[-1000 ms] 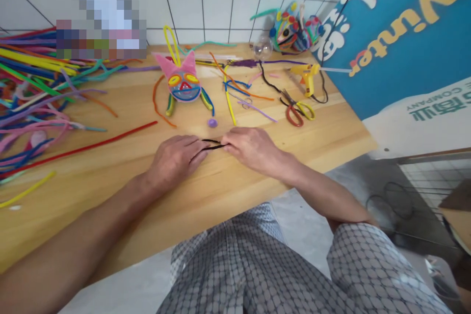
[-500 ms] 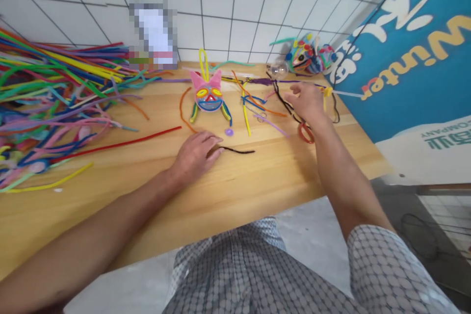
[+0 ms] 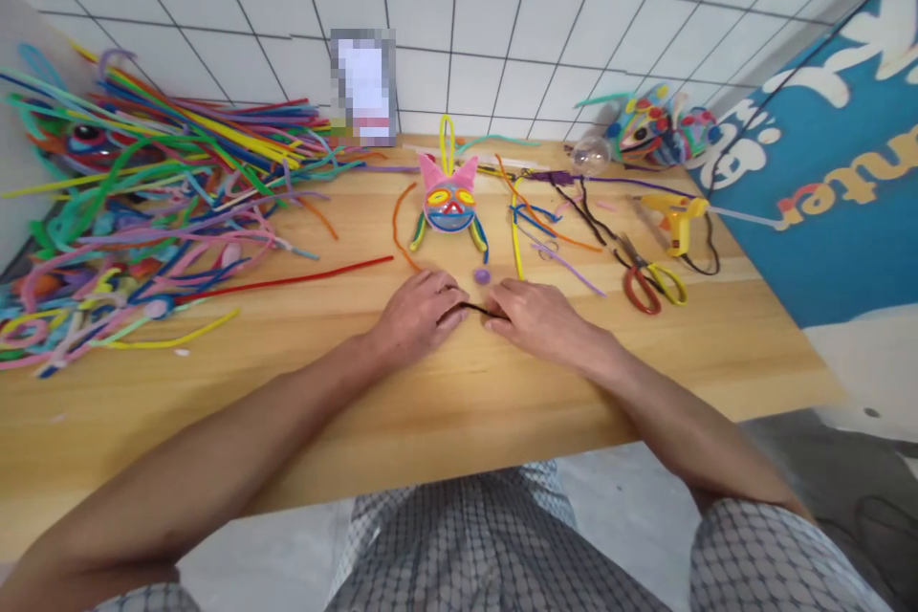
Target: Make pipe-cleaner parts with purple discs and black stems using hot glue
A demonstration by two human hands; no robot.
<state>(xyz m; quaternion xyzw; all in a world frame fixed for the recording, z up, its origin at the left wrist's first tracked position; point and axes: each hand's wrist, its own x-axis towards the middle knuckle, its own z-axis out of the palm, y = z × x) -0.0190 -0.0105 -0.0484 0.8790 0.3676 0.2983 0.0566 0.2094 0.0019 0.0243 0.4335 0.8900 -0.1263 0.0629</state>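
Observation:
Both my hands rest on the wooden table point(image 3: 459, 402), close together. My left hand point(image 3: 417, 314) presses curled fingers on one end of a short black pipe cleaner point(image 3: 478, 309). My right hand point(image 3: 539, 320) pinches its other end. Only a small stretch of the black pipe cleaner shows between the hands. Just beyond them lies a small purple bead point(image 3: 482, 276), and behind that stands a pipe-cleaner cat mask point(image 3: 448, 201) with pink ears.
A big heap of coloured pipe cleaners point(image 3: 136, 210) covers the table's left side. A long red pipe cleaner point(image 3: 287, 279) lies left of my hands. Red-and-yellow scissors point(image 3: 649, 282), a yellow glue gun point(image 3: 674, 215) and another colourful craft figure point(image 3: 652, 129) sit at the right.
My right hand reached out to the scissors area half a second ago and has come back onto the black pipe cleaner. The left hand stayed on it. The camera has tilted upward.

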